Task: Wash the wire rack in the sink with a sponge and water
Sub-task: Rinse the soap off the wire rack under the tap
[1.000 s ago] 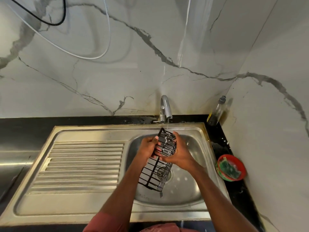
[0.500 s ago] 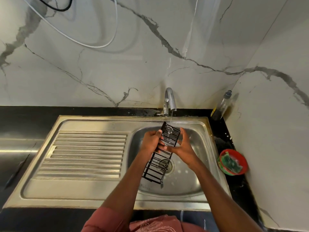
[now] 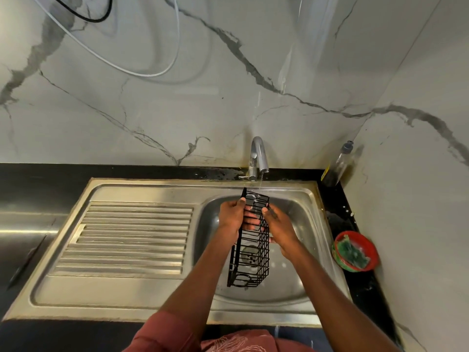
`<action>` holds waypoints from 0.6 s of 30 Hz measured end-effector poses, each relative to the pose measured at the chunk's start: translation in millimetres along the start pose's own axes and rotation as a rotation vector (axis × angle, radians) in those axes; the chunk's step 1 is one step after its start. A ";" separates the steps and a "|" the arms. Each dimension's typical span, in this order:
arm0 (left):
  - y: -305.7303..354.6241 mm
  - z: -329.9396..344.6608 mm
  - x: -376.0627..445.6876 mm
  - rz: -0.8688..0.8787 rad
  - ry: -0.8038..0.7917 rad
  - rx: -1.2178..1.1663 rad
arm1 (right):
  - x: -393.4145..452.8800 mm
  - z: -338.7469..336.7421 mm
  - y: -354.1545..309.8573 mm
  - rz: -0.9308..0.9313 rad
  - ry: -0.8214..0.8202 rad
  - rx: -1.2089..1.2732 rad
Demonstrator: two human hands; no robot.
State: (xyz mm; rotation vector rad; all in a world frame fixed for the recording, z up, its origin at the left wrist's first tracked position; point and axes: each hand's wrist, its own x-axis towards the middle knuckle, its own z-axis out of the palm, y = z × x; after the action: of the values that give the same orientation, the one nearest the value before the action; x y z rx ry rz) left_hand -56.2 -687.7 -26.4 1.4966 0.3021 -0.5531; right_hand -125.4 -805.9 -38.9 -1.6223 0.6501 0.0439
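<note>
Head view: left hand and right hand clasp wire rack sides under tap stream.

Black wire rack: long, narrow, open-grid basket, held lengthwise above the steel sink basin, far end raised. A thin water stream strikes that far end. No sponge is identifiable.

Black wire rack held over round basin of stainless steel sink, between left hand and right hand. Chrome tap set behind basin. Ribbed drainboard laid left of basin. Clear soap bottle and red plastic bowl placed on black table, right of sink.
</note>
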 end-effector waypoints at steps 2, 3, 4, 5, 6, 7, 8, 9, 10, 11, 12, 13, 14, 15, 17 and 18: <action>1.2 2.6 -0.1 -0.014 0.001 -0.021 | 2.3 -1.0 0.0 0.013 0.011 0.026; 1.5 4.2 -0.3 -0.018 -0.002 -0.033 | 5.5 -1.8 2.6 0.010 0.022 0.034; 1.8 5.8 -0.4 -0.020 -0.005 -0.040 | 10.1 -3.1 7.0 0.007 0.039 0.034; 1.8 7.4 -0.3 -0.021 -0.008 -0.044 | 12.4 -4.6 8.7 0.001 0.058 0.029; 1.7 8.8 -0.1 -0.024 -0.010 -0.047 | 13.6 -6.3 9.8 0.000 0.073 0.022; 1.5 10.0 0.1 -0.028 -0.014 -0.050 | 12.3 -7.4 8.0 0.004 0.083 0.015; 1.5 10.8 0.6 -0.033 -0.016 -0.053 | 11.1 -8.7 5.6 0.005 0.085 0.018; 1.5 11.2 1.4 -0.042 -0.014 -0.057 | 9.4 -9.3 2.0 0.004 0.082 0.028; 1.7 11.0 2.0 -0.051 -0.007 -0.062 | 9.8 -8.9 0.2 -0.004 0.082 0.039; 2.0 10.5 2.6 -0.060 0.002 -0.067 | 9.9 -8.0 -1.3 -0.005 0.083 0.043; 2.8 9.5 3.1 -0.067 0.013 -0.075 | 10.2 -6.4 -3.4 -0.011 0.084 0.038; 3.7 7.9 3.6 -0.072 0.023 -0.085 | 12.4 -4.4 -3.5 -0.018 0.087 0.023; 5.1 5.8 4.1 -0.074 0.032 -0.096 | 11.5 -1.3 -6.6 -0.025 0.088 0.011; 6.3 4.1 4.7 -0.073 0.040 -0.108 | 11.4 1.7 -8.8 -0.020 0.092 0.005; 8.6 1.4 5.3 -0.062 0.057 -0.128 | 13.1 6.6 -11.7 -0.018 0.098 -0.010; 9.8 0.5 4.7 -0.050 0.068 -0.133 | 14.2 8.2 -13.1 -0.019 0.097 -0.019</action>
State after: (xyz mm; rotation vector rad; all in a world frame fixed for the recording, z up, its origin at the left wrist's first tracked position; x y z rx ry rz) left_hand -47.2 -689.1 -20.4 1.3835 0.4225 -0.5128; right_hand -105.0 -803.6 -34.1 -1.6565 0.7105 -0.0433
